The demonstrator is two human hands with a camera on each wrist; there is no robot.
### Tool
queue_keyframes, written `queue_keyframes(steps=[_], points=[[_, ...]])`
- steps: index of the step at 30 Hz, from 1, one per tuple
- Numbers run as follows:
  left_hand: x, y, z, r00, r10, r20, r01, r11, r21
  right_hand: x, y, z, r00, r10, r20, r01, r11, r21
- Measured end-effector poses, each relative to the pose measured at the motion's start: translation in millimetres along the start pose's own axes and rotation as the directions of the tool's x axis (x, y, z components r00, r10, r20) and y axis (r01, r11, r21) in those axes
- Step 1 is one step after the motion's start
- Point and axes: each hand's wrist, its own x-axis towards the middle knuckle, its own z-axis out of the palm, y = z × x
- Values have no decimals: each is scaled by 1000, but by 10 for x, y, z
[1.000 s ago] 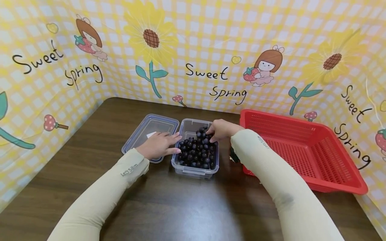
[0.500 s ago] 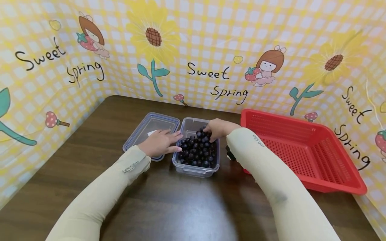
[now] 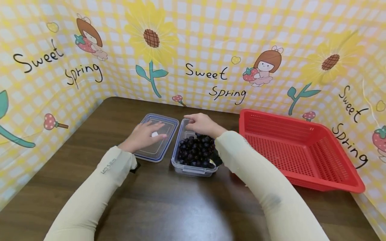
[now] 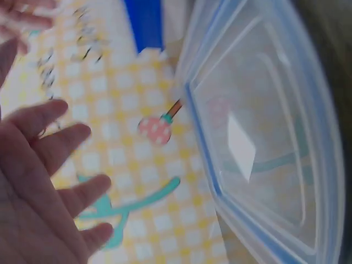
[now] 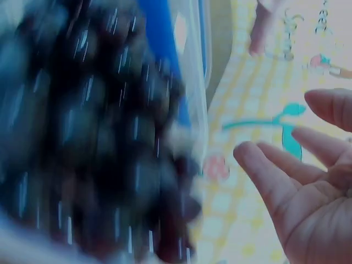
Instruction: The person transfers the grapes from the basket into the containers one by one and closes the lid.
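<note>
A clear plastic food container [image 3: 194,172] stands mid-table, filled with a bunch of dark grapes [image 3: 193,152]; the far end of its floor shows bare. Over that far end is my right hand [image 3: 203,124], fingers loosely bent. In the right wrist view the right hand [image 5: 308,181] holds nothing, beside the blurred grapes [image 5: 99,143]. To the left lies the container's clear lid [image 3: 155,154] with a blue seal and a white label. My left hand [image 3: 142,136] spreads its fingers over this lid. Fingers apart, the left hand [image 4: 49,181] also holds nothing in the left wrist view.
A large red perforated plastic basket [image 3: 301,182] stands at the right of the brown wooden table [image 3: 169,204]. A yellow checked cloth [image 3: 205,40] with flowers and cartoon figures hangs behind and at both sides.
My right hand has left the grapes and moved left and up to the container's far end. My left hand has drawn back left from the container's side to over the lid.
</note>
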Motion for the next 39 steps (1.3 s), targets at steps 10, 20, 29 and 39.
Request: queue_keyframes(steps=[10, 20, 29, 39], points=[[-202, -265, -289, 965, -261, 14, 252, 912, -325, 154, -313, 491, 995, 99, -18, -62, 745, 665], [-286, -578, -385, 884, -440, 157, 450, 713, -537, 195, -474, 875, 962, 273, 0, -107, 377, 920], [-365, -793, -317, 788, -504, 355, 613, 585, -531, 177, -499, 1149, 924, 330, 194, -335, 451, 827], [-398, -896, -232, 755, -549, 359, 646, 527, -552, 189, -608, 1507, 866, 494, 80, -415, 619, 667]])
